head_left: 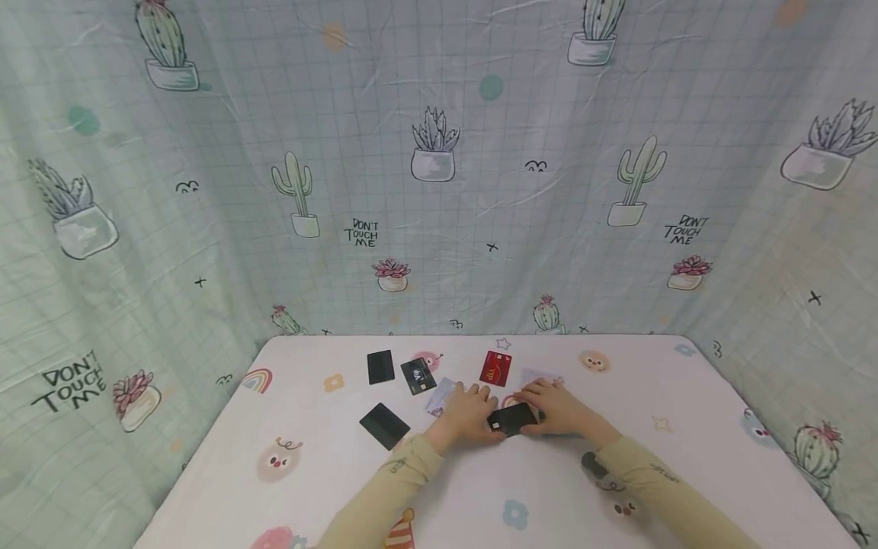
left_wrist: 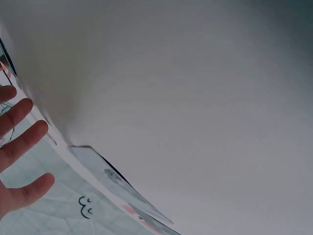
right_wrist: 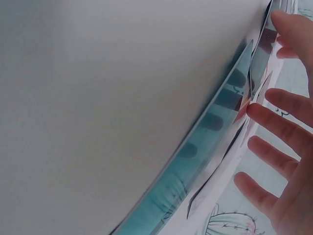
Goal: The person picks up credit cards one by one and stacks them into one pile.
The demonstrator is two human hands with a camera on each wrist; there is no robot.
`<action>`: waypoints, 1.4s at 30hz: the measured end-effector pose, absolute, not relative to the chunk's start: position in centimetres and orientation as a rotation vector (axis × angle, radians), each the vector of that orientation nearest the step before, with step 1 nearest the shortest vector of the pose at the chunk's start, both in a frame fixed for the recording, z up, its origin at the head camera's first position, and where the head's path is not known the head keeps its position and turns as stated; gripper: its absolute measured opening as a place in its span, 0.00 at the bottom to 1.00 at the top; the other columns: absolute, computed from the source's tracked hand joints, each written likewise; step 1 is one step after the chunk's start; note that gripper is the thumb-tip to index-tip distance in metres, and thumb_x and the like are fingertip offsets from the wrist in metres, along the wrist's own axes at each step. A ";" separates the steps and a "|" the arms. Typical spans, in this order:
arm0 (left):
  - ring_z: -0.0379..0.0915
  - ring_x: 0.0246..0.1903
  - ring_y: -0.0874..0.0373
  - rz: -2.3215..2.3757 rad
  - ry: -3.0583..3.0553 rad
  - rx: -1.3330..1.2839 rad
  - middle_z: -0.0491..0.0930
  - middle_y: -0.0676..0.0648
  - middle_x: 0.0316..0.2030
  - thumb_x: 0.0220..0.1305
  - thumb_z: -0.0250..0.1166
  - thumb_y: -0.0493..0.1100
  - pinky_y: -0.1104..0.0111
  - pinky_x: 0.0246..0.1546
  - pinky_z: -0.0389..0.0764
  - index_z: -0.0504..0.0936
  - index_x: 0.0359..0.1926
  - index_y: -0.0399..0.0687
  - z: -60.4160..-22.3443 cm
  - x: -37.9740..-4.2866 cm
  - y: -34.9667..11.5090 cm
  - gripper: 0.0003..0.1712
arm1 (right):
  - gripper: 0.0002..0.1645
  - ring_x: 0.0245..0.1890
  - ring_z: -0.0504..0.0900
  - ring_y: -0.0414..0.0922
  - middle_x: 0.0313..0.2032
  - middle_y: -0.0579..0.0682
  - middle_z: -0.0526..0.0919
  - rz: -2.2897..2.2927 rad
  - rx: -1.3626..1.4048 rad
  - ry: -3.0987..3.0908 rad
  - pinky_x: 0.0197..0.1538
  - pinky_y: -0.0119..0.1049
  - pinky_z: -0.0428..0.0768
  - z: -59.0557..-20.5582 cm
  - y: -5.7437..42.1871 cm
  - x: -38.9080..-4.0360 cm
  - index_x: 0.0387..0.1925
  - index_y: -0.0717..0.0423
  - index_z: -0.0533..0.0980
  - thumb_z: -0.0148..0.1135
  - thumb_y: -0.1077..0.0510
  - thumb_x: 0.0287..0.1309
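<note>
A black card (head_left: pixel 513 418) with a small pale chip mark lies between both hands in the head view. My left hand (head_left: pixel 469 415) is at its left end, thumb tip close to the near corner. At the right end is my right hand (head_left: pixel 559 412), its thumb beside the card's edge. In the wrist views the visible fingers of the left hand (left_wrist: pixel 22 142) and right hand (right_wrist: pixel 283 132) are extended and spread. A teal card (right_wrist: pixel 195 142) lies beneath the right palm. Pale printed cards lie by each hand, one left (head_left: pixel 439 399) and one right (head_left: pixel 538 376).
A red VIP card (head_left: pixel 495 368) lies beyond the hands. To the left are a black VIP card (head_left: pixel 418 375) and two plain black cards, one farther (head_left: pixel 380 367) and one nearer (head_left: pixel 385 425). A patterned curtain (head_left: pixel 439 229) hangs behind the white printed table (head_left: pixel 309 496).
</note>
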State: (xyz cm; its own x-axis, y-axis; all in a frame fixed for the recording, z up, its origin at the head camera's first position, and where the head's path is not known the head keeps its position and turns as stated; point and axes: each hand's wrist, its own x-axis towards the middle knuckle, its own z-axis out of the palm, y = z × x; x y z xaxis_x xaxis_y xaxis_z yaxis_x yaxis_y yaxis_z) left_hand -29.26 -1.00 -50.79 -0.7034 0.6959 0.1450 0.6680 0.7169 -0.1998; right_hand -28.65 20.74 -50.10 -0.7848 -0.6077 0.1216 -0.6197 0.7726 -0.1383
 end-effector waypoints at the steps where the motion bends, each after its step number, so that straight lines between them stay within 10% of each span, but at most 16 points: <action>1: 0.67 0.40 0.58 0.191 -2.714 -1.094 0.74 0.52 0.40 0.47 0.54 0.72 0.58 0.43 0.68 0.76 0.43 0.56 -50.8 -29.2 -0.9 0.32 | 0.35 0.52 0.69 0.51 0.48 0.49 0.76 0.263 0.997 -2.897 0.53 0.64 0.63 -50.0 20.7 -28.6 0.52 0.49 0.72 0.65 0.39 0.41; 42: 0.69 0.48 0.50 0.041 -2.860 -1.074 0.72 0.42 0.51 0.50 0.59 0.64 0.50 0.53 0.66 0.73 0.53 0.53 -50.3 -28.1 -0.4 0.32 | 0.35 0.46 0.69 0.46 0.45 0.49 0.77 0.237 0.967 -2.982 0.51 0.46 0.73 -49.3 20.1 -28.1 0.49 0.51 0.74 0.67 0.41 0.39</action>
